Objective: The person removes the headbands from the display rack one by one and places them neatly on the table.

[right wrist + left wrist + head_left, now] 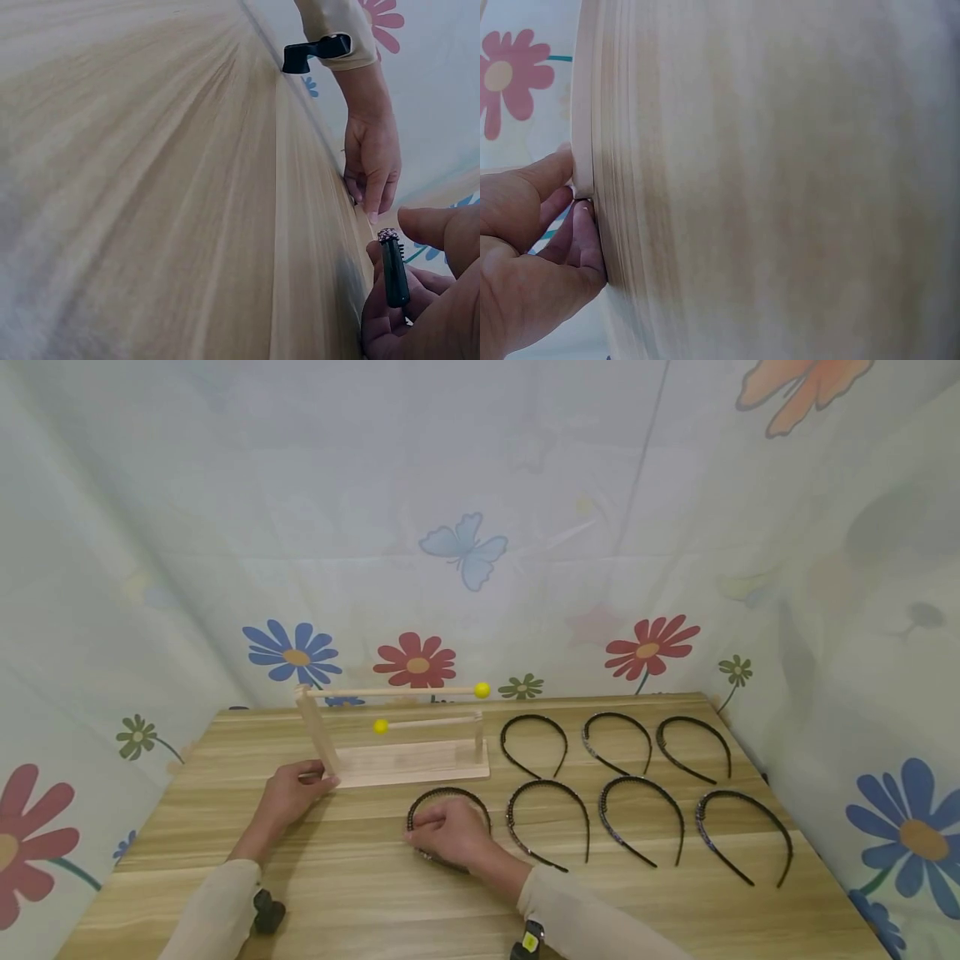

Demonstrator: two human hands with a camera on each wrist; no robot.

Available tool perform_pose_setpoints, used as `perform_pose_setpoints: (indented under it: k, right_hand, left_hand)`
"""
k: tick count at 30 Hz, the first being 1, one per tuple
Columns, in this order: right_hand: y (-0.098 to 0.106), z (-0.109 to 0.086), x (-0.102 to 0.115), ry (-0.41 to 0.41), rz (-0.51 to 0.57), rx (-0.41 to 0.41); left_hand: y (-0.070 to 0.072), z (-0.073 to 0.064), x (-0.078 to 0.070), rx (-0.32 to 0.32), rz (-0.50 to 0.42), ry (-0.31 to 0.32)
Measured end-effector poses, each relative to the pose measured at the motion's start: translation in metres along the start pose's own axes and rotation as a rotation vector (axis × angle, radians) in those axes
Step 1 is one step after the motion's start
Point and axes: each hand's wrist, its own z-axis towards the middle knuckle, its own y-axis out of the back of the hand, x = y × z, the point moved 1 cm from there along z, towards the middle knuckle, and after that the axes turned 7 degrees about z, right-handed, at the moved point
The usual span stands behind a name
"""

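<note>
A pale wooden rack (408, 763) with two horizontal rods tipped by yellow balls stands at the back left of the table. My left hand (298, 792) holds the near left corner of its base. In the left wrist view, thumb and fingers (589, 236) pinch the board's end. Farther right and nearer me, my right hand (454, 831) reaches over a black headband (452, 791) and holds its left side. The right wrist view shows the headband's studded band (394, 274) against curled fingers, with the thumb above it. My palm hides part of the hoop.
Several more black headbands lie in two rows to the right, among them one beside my right hand (550, 782) and one at the back (534, 717). The wood-grain table (360, 893) ends at a flowered cloth backdrop (465, 460) behind and at both sides.
</note>
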Motion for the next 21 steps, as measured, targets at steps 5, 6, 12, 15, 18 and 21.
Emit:
perform_pose_setpoints:
  k: [5,6,12,15,18,21]
  right_hand:
    - [0.001,-0.002,0.001,-0.002,-0.014,-0.002]
    - [0.002,-0.002,0.001,-0.004,-0.014,-0.003]
    - [0.009,-0.004,0.006,-0.036,0.046,0.036]
    - [0.018,-0.004,0.006,-0.026,0.041,0.058]
    - [0.035,-0.003,0.008,0.011,0.034,0.070]
    - [0.056,-0.005,0.014,0.047,0.069,0.067]
  left_hand:
    - [0.000,0.001,0.001,-0.001,0.007,-0.007]
    - [0.000,0.001,0.001,0.001,0.007,-0.005]
    - [0.001,0.004,0.003,0.004,0.016,0.007]
    - [0.001,0.005,0.006,0.006,0.019,0.003]
    - [0.001,0.004,0.008,0.014,0.018,0.001]
    - [0.002,0.003,0.009,0.028,0.020,0.009]
